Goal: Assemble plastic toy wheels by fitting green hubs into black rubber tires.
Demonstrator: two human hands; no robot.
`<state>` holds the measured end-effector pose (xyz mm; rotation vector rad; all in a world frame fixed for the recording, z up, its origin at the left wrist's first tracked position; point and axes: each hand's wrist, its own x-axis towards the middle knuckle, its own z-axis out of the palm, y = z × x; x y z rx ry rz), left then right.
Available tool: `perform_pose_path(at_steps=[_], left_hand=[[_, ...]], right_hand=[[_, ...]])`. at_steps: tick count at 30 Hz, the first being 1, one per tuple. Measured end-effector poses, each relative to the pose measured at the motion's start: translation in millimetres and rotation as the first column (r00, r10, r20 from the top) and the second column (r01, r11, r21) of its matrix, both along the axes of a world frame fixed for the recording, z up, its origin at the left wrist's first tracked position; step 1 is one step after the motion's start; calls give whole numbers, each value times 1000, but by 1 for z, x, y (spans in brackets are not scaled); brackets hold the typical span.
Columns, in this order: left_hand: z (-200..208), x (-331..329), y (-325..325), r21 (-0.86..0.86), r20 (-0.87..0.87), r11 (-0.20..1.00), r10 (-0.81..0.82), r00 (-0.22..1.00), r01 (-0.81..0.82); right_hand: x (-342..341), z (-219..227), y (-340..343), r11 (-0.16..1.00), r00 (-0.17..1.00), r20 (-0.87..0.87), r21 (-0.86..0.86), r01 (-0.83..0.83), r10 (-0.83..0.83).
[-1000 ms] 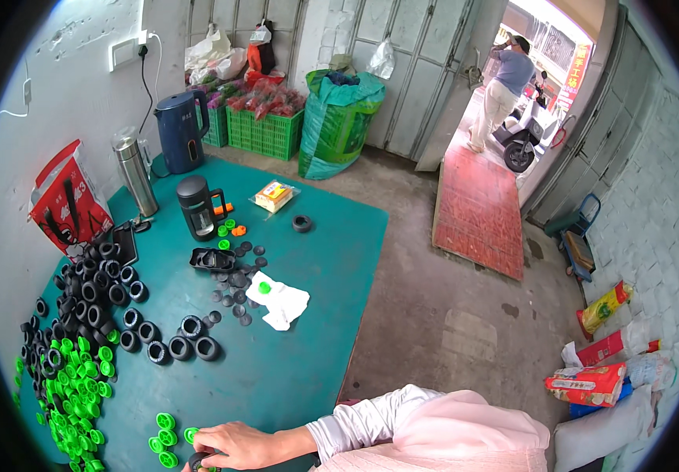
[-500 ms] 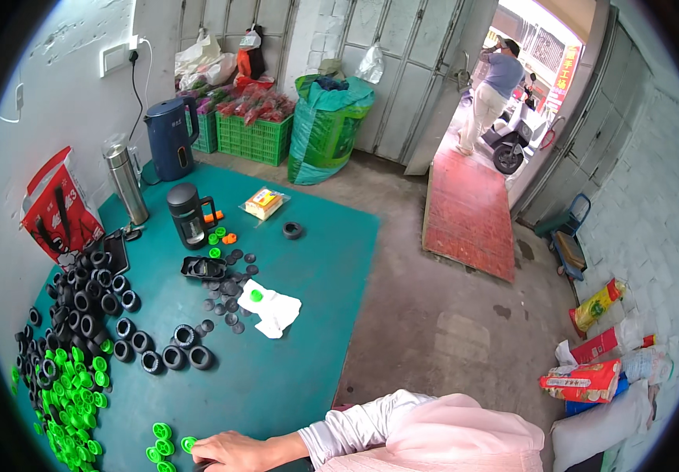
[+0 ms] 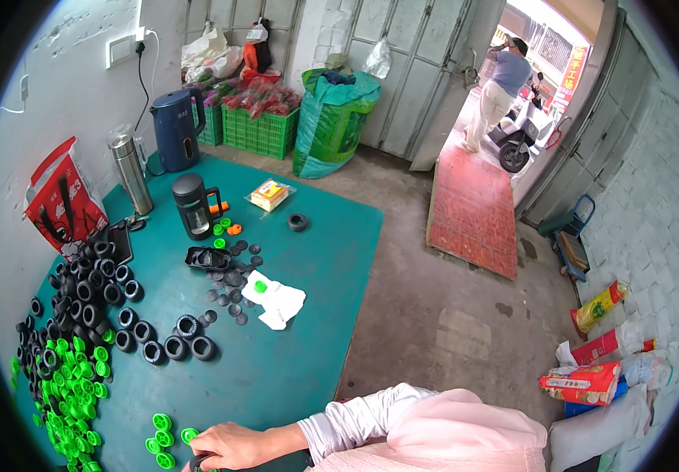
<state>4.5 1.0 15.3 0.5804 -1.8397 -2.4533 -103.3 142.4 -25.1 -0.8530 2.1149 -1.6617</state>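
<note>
My right hand (image 3: 229, 447) reaches in from the lower right over the table's near edge, fingers bent and closed on a black toy tyre (image 3: 197, 462). A sliver of green shows under the fingers; the lower part of the grip is cut off by the picture's edge. Right beside the fingertips lies a green wheel hub (image 3: 189, 435), with several more green hubs (image 3: 163, 438) just left of it. My left hand is out of view. Farther left is a heap of green hubs (image 3: 72, 397), and behind it a pile of black tyres (image 3: 87, 291).
On the green table (image 3: 276, 385) are several loose tyres (image 3: 175, 348), black discs (image 3: 235, 295), a white cloth (image 3: 278, 303), a black tray (image 3: 207, 258), a dark mug (image 3: 192, 206), a steel flask (image 3: 131, 173), a blue kettle (image 3: 175, 130) and packaged bread (image 3: 268, 195). A person (image 3: 505, 82) stands beyond the doorway.
The view has shifted slightly, moving the table's things a little in the picture. My right hand stays by the green hubs, and more of the black tyre shows at its fingers.
</note>
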Motion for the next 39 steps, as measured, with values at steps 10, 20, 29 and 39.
perform_pose_path(at_steps=[10, 20, 29, 39], left_hand=[[-3, 2, -3, -43, -17, 999, 23, 1000, -24], [-15, 16, -10, -12, 167, 986, 167, 972, -167], [-1, 5, 2, 17, 64, 983, 182, 981, -184], [10, 15, -7, 160, 54, 940, 297, 953, -302]], right_hand=[[3, 1, -4, 999, 998, -52, -38, 34, -36], [9, -6, -10, 1000, 991, 137, 15, 10, -12], [0, 31, 6, 989, 986, 82, 22, -147, 145], [-16, 45, -1, 978, 697, 688, -107, -181, 204]])
